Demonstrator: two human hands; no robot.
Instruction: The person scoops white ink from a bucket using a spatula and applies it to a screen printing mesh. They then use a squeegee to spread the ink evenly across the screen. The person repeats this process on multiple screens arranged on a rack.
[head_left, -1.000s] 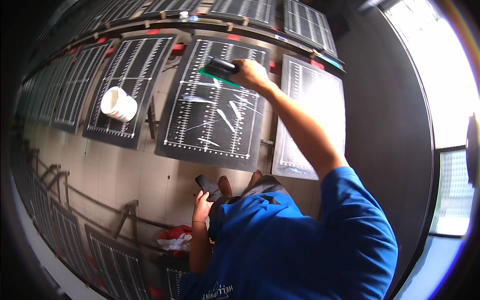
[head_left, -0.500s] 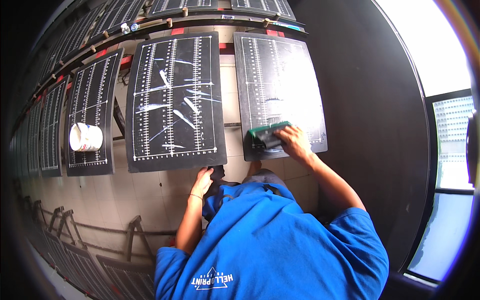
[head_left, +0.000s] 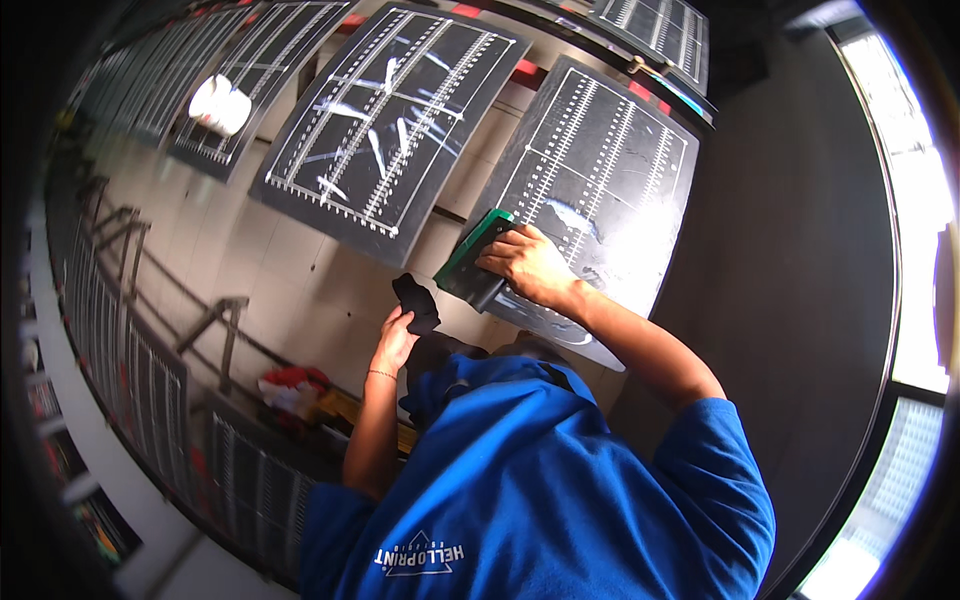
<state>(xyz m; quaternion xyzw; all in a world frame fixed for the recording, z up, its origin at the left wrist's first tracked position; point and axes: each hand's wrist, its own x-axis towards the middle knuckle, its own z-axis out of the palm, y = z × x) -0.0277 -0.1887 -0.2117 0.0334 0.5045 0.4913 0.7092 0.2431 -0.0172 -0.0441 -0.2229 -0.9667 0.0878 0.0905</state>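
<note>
While the right hand (head_left: 532, 264) grips a green-edged squeegee (head_left: 474, 256) over the left edge of the glossy right board (head_left: 606, 190), the left hand (head_left: 396, 342) pinches black cloth (head_left: 417, 303) above open tiled floor (head_left: 290, 275).

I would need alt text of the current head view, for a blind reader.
The right hand grips a black, green-edged tool at the left edge of a dark board marked with white lines. The left hand holds a black cloth. Another board, left of the first, bears white streaks; farther left is a white tub.
</note>
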